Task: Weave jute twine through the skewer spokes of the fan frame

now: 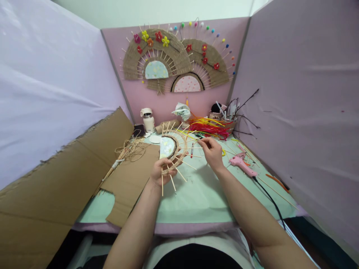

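Note:
My left hand (164,172) is wrapped round the lower edge of a small half-circle fan (182,147), held tilted above the table. The fan has a flowered pale blue centre, a dark rim, rows of twine woven round it and thin wooden sticks fanning outward. To its right, my right hand (211,151) is closed in a pinch by the stick tips. Whatever lies between those fingertips is too thin to make out. A red-tipped pen (192,150) lies on the table between the fan and this hand.
A pink glue gun (242,166) with a black cord lies at right. Behind are pipe cleaners (209,127), a jar of twigs (228,123) and a white bottle (147,120). Cardboard (131,175) and loose twine (134,148) lie left. Two finished fans (157,52) hang on the back panel.

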`<action>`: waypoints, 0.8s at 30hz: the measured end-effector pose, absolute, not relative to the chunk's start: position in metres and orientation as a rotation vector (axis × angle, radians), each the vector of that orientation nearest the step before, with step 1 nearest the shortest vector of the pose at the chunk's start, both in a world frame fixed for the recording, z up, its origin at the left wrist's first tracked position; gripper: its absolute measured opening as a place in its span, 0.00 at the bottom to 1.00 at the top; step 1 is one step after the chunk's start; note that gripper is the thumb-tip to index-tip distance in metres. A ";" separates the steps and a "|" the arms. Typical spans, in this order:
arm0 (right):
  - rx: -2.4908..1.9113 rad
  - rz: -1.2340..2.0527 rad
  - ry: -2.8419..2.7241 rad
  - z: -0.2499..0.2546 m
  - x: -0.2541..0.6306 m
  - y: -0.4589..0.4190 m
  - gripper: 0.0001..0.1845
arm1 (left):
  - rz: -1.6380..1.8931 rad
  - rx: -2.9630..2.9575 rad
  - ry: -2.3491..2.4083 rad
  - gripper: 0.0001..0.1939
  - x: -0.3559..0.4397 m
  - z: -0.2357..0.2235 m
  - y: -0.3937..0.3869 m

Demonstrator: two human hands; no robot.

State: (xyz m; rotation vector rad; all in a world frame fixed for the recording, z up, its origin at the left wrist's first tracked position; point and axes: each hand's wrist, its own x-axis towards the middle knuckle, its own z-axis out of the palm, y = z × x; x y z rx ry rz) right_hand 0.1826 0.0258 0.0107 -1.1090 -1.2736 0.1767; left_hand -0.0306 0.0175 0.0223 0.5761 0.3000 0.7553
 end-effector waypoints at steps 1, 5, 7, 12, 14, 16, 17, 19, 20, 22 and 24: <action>-1.099 0.150 -1.252 0.011 0.185 0.027 0.09 | 0.755 0.570 0.304 0.36 -0.031 0.023 0.018; -1.070 0.077 -1.209 0.014 0.194 0.029 0.08 | 0.746 0.551 0.363 0.35 -0.032 0.025 0.019; -1.064 0.066 -1.211 0.015 0.197 0.029 0.08 | 0.746 0.552 0.393 0.35 -0.031 0.025 0.019; -1.073 0.117 -1.206 0.015 0.198 0.029 0.09 | 0.687 0.612 0.432 0.32 -0.033 0.022 0.018; -1.085 0.208 -1.205 0.014 0.196 0.030 0.09 | 0.667 0.646 0.410 0.30 -0.034 0.020 0.017; -1.103 0.330 -1.210 0.013 0.193 0.031 0.10 | 0.635 0.688 0.373 0.29 -0.034 0.020 0.016; -1.107 0.393 -1.218 0.012 0.191 0.031 0.10 | 0.612 0.713 0.352 0.29 -0.034 0.020 0.015; -1.093 0.522 -1.241 0.011 0.186 0.031 0.11 | 0.552 0.766 0.321 0.31 -0.033 0.020 0.013; -1.073 0.596 -1.248 0.011 0.184 0.031 0.11 | 0.520 0.791 0.311 0.32 -0.032 0.019 0.013; -1.017 0.771 -1.220 0.011 0.178 0.031 0.13 | 0.469 0.832 0.297 0.33 -0.032 0.018 0.012; -0.960 0.957 -1.144 0.012 0.174 0.030 0.14 | 0.448 0.851 0.294 0.35 -0.032 0.017 0.013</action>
